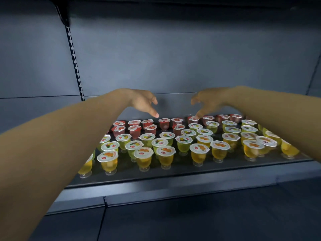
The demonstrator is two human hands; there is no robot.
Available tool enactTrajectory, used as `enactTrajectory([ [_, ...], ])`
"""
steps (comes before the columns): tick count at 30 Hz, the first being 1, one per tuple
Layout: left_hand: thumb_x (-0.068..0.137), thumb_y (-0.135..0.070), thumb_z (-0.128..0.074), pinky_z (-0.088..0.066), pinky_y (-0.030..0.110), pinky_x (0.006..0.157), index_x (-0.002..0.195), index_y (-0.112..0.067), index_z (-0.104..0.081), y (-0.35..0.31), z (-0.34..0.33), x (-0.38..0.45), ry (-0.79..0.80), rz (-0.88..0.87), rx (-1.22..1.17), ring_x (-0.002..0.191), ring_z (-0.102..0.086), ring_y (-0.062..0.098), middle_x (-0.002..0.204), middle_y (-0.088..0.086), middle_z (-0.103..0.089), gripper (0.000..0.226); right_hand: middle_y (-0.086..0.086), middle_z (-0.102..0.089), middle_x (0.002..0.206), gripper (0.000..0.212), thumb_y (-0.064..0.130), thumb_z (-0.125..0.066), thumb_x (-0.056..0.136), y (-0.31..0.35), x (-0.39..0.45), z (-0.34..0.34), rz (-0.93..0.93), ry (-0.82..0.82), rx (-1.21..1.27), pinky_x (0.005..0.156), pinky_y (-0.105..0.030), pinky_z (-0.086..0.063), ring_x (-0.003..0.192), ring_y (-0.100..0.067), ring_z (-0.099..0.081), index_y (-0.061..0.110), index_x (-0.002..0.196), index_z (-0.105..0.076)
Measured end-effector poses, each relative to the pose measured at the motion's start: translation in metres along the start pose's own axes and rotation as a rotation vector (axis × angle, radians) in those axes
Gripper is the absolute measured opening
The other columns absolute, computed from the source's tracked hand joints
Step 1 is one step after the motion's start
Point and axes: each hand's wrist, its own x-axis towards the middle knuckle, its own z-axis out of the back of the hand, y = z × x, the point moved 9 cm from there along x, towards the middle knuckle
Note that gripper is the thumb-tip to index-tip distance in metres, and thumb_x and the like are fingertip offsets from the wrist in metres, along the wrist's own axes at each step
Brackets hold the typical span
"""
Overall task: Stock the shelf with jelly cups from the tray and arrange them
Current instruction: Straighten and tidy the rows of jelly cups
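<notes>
Both hands reach to back row, middle of frame. Left hand [142, 101] loose, holds nothing. Right hand [209, 100] spread, fingertip touches lid of small red jelly cup with white foil lid [193, 120], straight below it. Grey metal shelf [173, 178] full of cups.

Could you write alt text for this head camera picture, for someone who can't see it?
Two bare hands, left hand and right hand, reach over red jelly cups at the back of a grey shelf, holding nothing. Green jelly cups fill the middle and orange jelly cups the front.
</notes>
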Motion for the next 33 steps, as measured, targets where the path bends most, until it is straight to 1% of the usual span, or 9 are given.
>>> enactTrajectory([
  [7,0.087,-0.042,-0.062,-0.025,0.037,0.114,0.144,-0.017,-0.035,-0.044,-0.007,-0.022,0.007,-0.050,0.083,0.138,-0.031,0.022,0.150,0.001,-0.034,0.068,0.002,-0.032,0.153,0.068,0.050,-0.060,0.087,-0.024,-0.045,-0.010,-0.054,-0.016,0.010,0.114,-0.041,-0.029,0.137,-0.026,-0.033,0.024,0.144,-0.034],
  [14,0.088,-0.041,-0.062,-0.025,0.036,0.112,0.144,-0.017,-0.035,-0.065,-0.010,-0.003,-0.002,-0.080,0.050,0.138,-0.032,0.022,0.150,0.001,-0.035,0.067,0.001,-0.037,0.149,0.063,0.047,-0.059,0.089,-0.047,-0.057,-0.010,-0.096,-0.048,0.070,0.108,-0.037,-0.034,0.130,-0.024,-0.042,0.022,0.142,-0.037],
  [17,0.088,-0.041,-0.061,-0.026,0.037,0.112,0.143,-0.017,-0.035,-0.067,-0.018,0.020,0.009,-0.088,0.012,0.137,-0.033,0.022,0.149,0.001,-0.036,0.066,0.001,-0.040,0.147,0.058,0.044,-0.058,0.090,-0.055,-0.052,-0.017,-0.090,-0.063,0.171,0.092,-0.025,-0.038,0.104,-0.014,-0.054,0.020,0.140,-0.040],
  [18,0.088,-0.041,-0.062,-0.027,0.037,0.113,0.143,-0.017,-0.036,-0.067,-0.022,0.029,0.012,-0.090,0.005,0.136,-0.035,0.022,0.148,0.001,-0.037,0.065,0.001,-0.041,0.145,0.057,0.042,-0.058,0.091,-0.059,-0.047,-0.020,-0.089,-0.066,0.212,0.086,-0.021,-0.039,0.102,-0.014,-0.054,0.019,0.140,-0.041],
  [20,0.086,-0.039,-0.064,-0.028,0.037,0.113,0.142,-0.018,-0.037,-0.064,-0.029,0.050,0.025,-0.094,-0.018,0.134,-0.038,0.022,0.147,0.002,-0.040,0.065,0.001,-0.045,0.142,0.055,0.041,-0.057,0.092,-0.067,-0.034,-0.029,-0.083,-0.068,0.278,0.080,-0.019,-0.040,0.114,-0.019,-0.052,0.018,0.139,-0.042],
  [22,0.085,-0.036,-0.066,-0.029,0.036,0.112,0.141,-0.018,-0.038,-0.060,-0.037,0.072,0.042,-0.100,-0.062,0.132,-0.040,0.021,0.146,0.003,-0.041,0.065,0.002,-0.046,0.141,0.054,0.043,-0.056,0.092,-0.074,-0.015,-0.041,-0.078,-0.063,0.338,0.085,-0.023,-0.040,0.123,-0.020,-0.048,0.020,0.138,-0.043],
  [25,0.085,-0.033,-0.067,-0.030,0.034,0.111,0.140,-0.021,-0.040,-0.051,-0.052,0.107,0.067,-0.098,-0.153,0.131,-0.042,0.019,0.144,0.001,-0.043,0.062,0.003,-0.048,0.140,0.053,0.044,-0.059,0.090,-0.085,0.025,-0.066,-0.062,-0.035,0.485,0.099,-0.029,-0.038,0.127,-0.020,-0.047,0.022,0.136,-0.046],
  [29,0.083,-0.030,-0.070,-0.033,0.035,0.111,0.138,-0.023,-0.043,-0.033,-0.075,0.148,0.109,-0.080,-0.294,0.128,-0.045,0.016,0.140,-0.004,-0.048,0.062,0.002,-0.048,0.141,0.054,0.040,-0.062,0.089,-0.092,0.079,-0.106,-0.025,0.045,0.695,0.100,-0.028,-0.035,0.128,-0.019,-0.045,0.022,0.137,-0.046],
  [33,0.082,-0.025,-0.071,-0.033,0.032,0.109,0.136,-0.025,-0.047,-0.022,-0.092,0.169,0.169,-0.075,-0.395,0.128,-0.044,0.011,0.139,-0.009,-0.049,0.060,0.005,-0.048,0.141,0.055,0.042,-0.062,0.088,-0.091,0.115,-0.137,0.013,0.112,0.731,0.102,-0.029,-0.036,0.130,-0.018,-0.045,0.026,0.137,-0.046],
])
